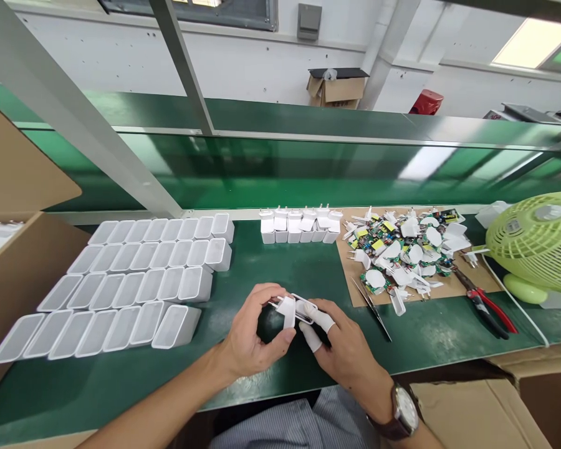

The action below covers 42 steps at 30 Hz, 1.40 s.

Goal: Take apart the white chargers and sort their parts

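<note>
A: Where are the hands, and what do they hold?

B: They meet over a green bench. The left hand has its fingers pinched round a white plug, prongs pointing toward nine o'clock. The right hand, with white finger covers, grasps a white case close on the plug's three o'clock side.

A: Are the two pieces joined?

B: I cannot tell; the fingers hide where they meet.

A: What lies around?

B: With the hands as the clock's centre: at twelve, a short row of plug-topped cases; from nine to ten, rows of open cases. At two, a heap of circuit boards on a cardboard sheet. At three, tweezers, and farther out, pliers.

A: Which step is this?

B: It looks like fitting plug and case together. I'd judge the next move calls for a steady left hold, the right lining up the case's rim squarely, and gentle pressure.
</note>
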{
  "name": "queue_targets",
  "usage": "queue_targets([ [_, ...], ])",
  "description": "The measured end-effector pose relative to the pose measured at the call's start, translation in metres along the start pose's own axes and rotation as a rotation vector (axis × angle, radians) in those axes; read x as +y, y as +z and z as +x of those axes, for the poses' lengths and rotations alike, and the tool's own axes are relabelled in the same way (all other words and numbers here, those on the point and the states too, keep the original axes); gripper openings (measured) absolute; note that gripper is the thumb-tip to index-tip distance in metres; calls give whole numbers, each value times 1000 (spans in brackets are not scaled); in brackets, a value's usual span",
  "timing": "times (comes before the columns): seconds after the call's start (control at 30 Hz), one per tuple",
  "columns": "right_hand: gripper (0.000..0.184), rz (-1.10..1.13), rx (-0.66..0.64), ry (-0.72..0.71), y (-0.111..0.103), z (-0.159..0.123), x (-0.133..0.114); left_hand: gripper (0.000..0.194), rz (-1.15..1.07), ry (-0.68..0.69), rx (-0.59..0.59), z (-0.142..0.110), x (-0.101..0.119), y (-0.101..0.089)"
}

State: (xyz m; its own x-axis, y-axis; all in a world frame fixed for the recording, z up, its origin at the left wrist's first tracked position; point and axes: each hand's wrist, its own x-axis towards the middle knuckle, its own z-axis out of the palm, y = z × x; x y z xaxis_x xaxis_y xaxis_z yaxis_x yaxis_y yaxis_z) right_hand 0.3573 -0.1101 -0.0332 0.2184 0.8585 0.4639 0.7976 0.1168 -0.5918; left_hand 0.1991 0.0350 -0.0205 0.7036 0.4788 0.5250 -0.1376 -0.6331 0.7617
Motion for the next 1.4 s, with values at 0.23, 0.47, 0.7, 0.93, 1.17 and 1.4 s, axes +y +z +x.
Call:
queue_targets([
  [0.23,40,-55,-121,39,1,3,-2,48,-40,-31,-2,-3,-2,1],
  [0.47,34,805,47,520,9,10,-12,91,-52,1,-36,-6,-2,5],
  [0.7,36,1414,20,832,14,20,-33,68,79,17,81,-5,6,13],
  [0.93,33,1485,33,817,16,19,-35,66,77,35,82,-4,9,13],
  [1.17,32,1242,78,782,18,12,-27,79,97,-9,7,-5,7,7],
  [1.4,41,300,134,479,15,-4,-9,42,83,3,-94,-3,0,3],
])
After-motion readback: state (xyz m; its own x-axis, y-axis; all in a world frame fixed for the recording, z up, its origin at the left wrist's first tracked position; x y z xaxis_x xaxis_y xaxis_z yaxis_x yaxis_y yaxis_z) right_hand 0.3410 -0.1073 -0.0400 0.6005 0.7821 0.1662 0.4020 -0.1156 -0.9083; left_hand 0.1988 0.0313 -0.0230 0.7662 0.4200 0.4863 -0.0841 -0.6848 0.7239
